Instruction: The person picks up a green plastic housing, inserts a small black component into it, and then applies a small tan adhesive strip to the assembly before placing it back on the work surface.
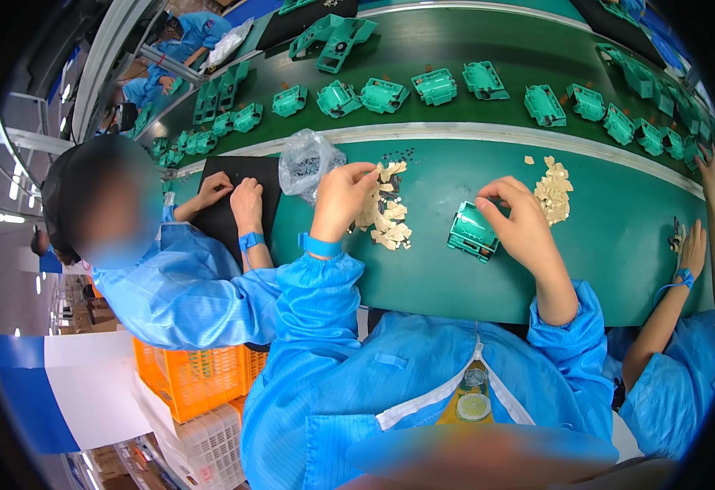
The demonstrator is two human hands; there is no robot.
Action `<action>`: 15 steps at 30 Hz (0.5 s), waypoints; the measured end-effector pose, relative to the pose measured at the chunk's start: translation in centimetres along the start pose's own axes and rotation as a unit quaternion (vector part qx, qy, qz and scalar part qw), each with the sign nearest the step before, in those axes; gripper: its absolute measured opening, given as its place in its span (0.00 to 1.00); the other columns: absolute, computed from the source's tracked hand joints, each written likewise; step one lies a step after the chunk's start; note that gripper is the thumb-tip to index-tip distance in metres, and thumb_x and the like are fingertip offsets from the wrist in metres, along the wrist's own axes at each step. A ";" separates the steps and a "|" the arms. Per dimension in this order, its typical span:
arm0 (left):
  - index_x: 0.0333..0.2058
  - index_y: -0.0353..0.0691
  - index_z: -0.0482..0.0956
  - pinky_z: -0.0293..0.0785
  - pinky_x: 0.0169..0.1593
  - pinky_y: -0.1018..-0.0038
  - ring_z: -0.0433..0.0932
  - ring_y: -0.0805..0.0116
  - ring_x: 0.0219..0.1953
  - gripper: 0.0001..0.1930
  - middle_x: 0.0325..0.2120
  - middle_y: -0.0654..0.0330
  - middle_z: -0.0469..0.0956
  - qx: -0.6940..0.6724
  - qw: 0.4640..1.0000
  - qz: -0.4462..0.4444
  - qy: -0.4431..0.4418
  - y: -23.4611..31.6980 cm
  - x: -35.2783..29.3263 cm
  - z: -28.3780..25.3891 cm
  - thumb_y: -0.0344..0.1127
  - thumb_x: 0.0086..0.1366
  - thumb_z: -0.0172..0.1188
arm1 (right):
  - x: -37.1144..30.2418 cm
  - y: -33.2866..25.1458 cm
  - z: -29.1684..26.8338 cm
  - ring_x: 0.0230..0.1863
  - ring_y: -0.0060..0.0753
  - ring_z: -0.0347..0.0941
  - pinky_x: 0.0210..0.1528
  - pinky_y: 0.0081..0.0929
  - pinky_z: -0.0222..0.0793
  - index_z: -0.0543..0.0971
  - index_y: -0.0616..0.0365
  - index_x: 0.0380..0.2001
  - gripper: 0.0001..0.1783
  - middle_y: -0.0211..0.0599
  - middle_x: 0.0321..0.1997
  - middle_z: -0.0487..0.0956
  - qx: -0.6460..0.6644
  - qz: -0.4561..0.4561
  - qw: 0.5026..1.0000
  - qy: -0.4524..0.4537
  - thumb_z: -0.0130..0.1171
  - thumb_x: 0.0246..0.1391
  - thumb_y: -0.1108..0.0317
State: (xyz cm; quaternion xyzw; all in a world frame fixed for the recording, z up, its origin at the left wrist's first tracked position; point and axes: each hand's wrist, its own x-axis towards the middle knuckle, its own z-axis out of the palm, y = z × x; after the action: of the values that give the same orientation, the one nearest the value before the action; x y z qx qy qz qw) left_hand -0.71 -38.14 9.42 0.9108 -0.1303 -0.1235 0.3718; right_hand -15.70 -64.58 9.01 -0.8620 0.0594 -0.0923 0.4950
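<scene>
Green housing (473, 233) sits on the green bench top (447, 286), right in front of the wearer; using it as the clock centre: right hand (519, 219) comes in from 2–3 o'clock, thumb and fingers grasping its upper right edge; can't tell how hard they squeeze or whether the part is fully resting on the bench; left hand (343, 196) at 9–10 o'clock, over the upper left of the left cream pile (390, 229), fingertips drawn close together; can't tell if a piece is pinched there.

Around it: right cream pile (552, 196) at 2 o'clock; clear plastic bag (308, 167) at 10, dark contents; small dark bits (398, 155) loose at 11; a row of similar housings (435, 86) on the belt across 12.

Handling, my read: housing looks like moulded plastic, so light and stiff; glossy faces probably a bit slick; raised corners and thin edges are the likely weak spots; I'd take it by opposite side walls at 3 and 9, thumb on one, fingers on the other, clear of the open details; cream pieces look thin, flat and light, likely easy to crease or pick up doubled; pinch one by its edge.
</scene>
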 end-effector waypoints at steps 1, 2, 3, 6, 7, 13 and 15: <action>0.43 0.30 0.83 0.77 0.38 0.74 0.83 0.73 0.34 0.13 0.30 0.54 0.86 -0.018 1.000 -0.012 0.010 0.2 -0.2 0.0 0.34 0.66 0.64 | 0.1 -0.8 -0.1 0.43 0.43 0.75 0.40 0.33 0.71 0.82 0.61 0.36 0.07 0.39 0.38 0.78 0.003 0.002 1.000 0.003 0.62 0.57 0.68; 0.43 0.30 0.83 0.77 0.38 0.74 0.83 0.73 0.34 0.13 0.30 0.54 0.86 -0.014 1.000 -0.010 0.007 0.3 -0.6 0.4 0.34 0.66 0.64 | 0.2 -1.5 -0.3 0.42 0.41 0.75 0.40 0.32 0.71 0.82 0.61 0.36 0.07 0.39 0.37 0.78 0.021 0.005 1.000 0.006 0.62 0.57 0.68; 0.44 0.30 0.83 0.77 0.38 0.73 0.84 0.72 0.34 0.13 0.30 0.53 0.86 -0.106 0.994 0.002 0.003 0.7 -1.0 1.0 0.35 0.67 0.64 | 0.3 -1.8 -0.4 0.42 0.40 0.75 0.40 0.32 0.70 0.82 0.61 0.35 0.07 0.38 0.36 0.78 0.039 0.009 0.999 0.010 0.62 0.57 0.69; 0.45 0.31 0.83 0.78 0.37 0.72 0.86 0.69 0.33 0.14 0.29 0.52 0.87 -0.085 0.995 0.029 0.031 3.1 -2.0 1.4 0.35 0.67 0.64 | 0.4 -0.9 0.0 0.40 0.37 0.76 0.40 0.31 0.70 0.82 0.61 0.34 0.06 0.37 0.35 0.78 0.093 -0.008 0.995 0.032 0.62 0.57 0.69; 0.45 0.31 0.83 0.79 0.36 0.72 0.86 0.68 0.32 0.13 0.29 0.52 0.87 0.025 0.996 0.044 0.069 3.9 -2.0 1.4 0.35 0.66 0.64 | 0.2 -0.6 0.0 0.40 0.37 0.76 0.40 0.31 0.70 0.82 0.61 0.34 0.06 0.37 0.35 0.78 0.092 -0.004 0.995 0.036 0.62 0.57 0.69; 0.45 0.31 0.81 0.79 0.39 0.73 0.86 0.68 0.35 0.11 0.33 0.53 0.87 -0.034 0.998 0.047 -0.028 4.8 -1.5 2.2 0.33 0.69 0.62 | -0.2 0.6 -0.6 0.39 0.33 0.77 0.42 0.28 0.71 0.82 0.63 0.34 0.05 0.36 0.34 0.79 0.122 0.001 0.990 0.073 0.63 0.56 0.73; 0.46 0.32 0.80 0.79 0.41 0.74 0.85 0.68 0.37 0.11 0.36 0.53 0.86 -0.256 0.961 0.028 -0.099 7.2 -2.3 3.3 0.33 0.71 0.61 | -0.3 0.1 -0.9 0.40 0.28 0.77 0.43 0.25 0.72 0.83 0.64 0.38 0.07 0.34 0.36 0.80 0.185 0.011 0.981 0.058 0.65 0.56 0.74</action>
State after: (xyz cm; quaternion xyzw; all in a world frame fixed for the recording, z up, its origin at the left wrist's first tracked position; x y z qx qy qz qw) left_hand -4.96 -44.47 12.55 0.7645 -0.1557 -0.2315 0.5811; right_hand -16.20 -65.30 9.38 -0.7478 0.0788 -0.1458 0.6429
